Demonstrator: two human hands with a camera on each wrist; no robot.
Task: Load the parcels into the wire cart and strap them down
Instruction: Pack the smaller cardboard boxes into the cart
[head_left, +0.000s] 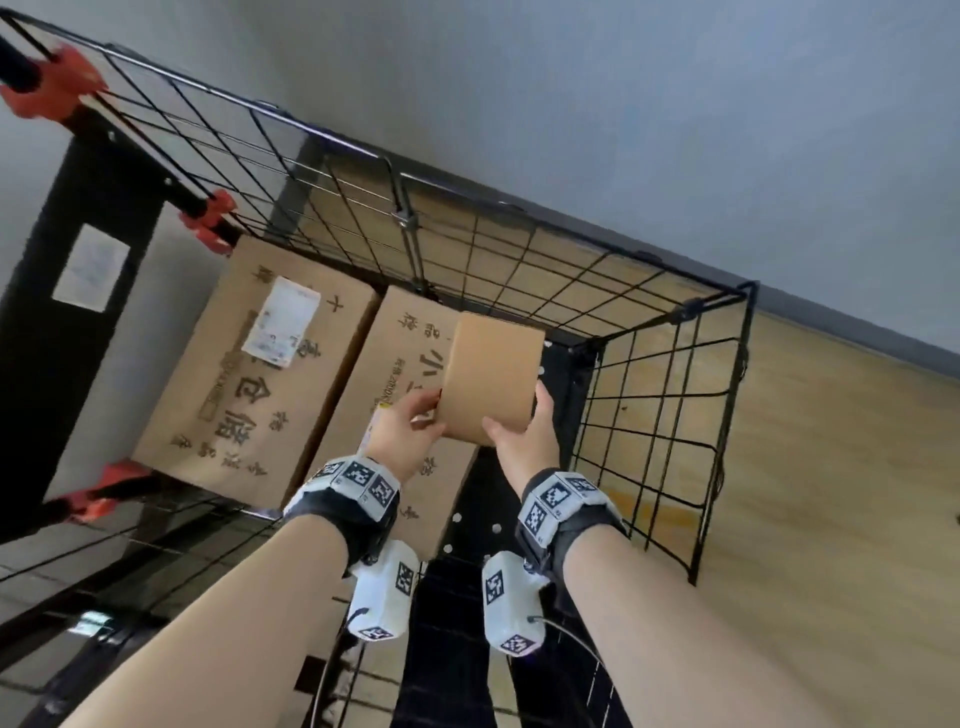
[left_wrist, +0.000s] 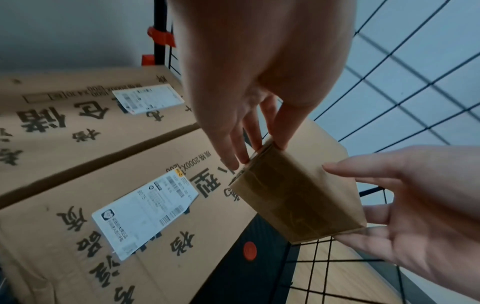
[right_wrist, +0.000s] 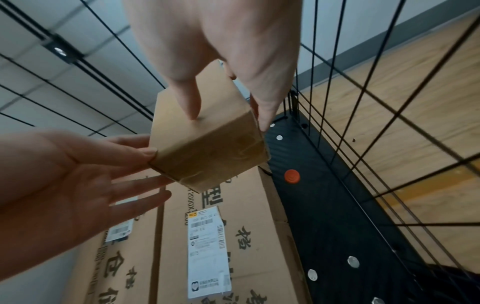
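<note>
Brown cardboard, small and plain: a small parcel (head_left: 491, 376) held up between both hands inside the wire cart (head_left: 649, 374), above the long boxes and the cart's black floor.

To the left of the grip, lying flat on the cart floor, a long printed carton (head_left: 249, 374) with a white shipping label (head_left: 280, 322); orange clips (head_left: 210, 221) on the cart frame beyond it. Just left of and under the grip, a second long carton (head_left: 395, 364), touching the first along its side, its own label (left_wrist: 145, 214) showing in the wrist views.

At the grip itself: left hand (head_left: 400, 428) on the parcel's left edge, fingertips (left_wrist: 244, 158) straight and pressing the corner, thumb on the top face, so pinching rather than wrapping. Right hand (head_left: 524, 434) on the right edge, thumb (right_wrist: 191, 105) laid on the top face, fingers down the far side and underneath, closed on the parcel.

Right of the grip, bare black cart floor (right_wrist: 324, 205) with an orange round stud (right_wrist: 291, 176) and pale rivets, then the wire mesh side wall, then wooden flooring (head_left: 831, 467) outside.
</note>
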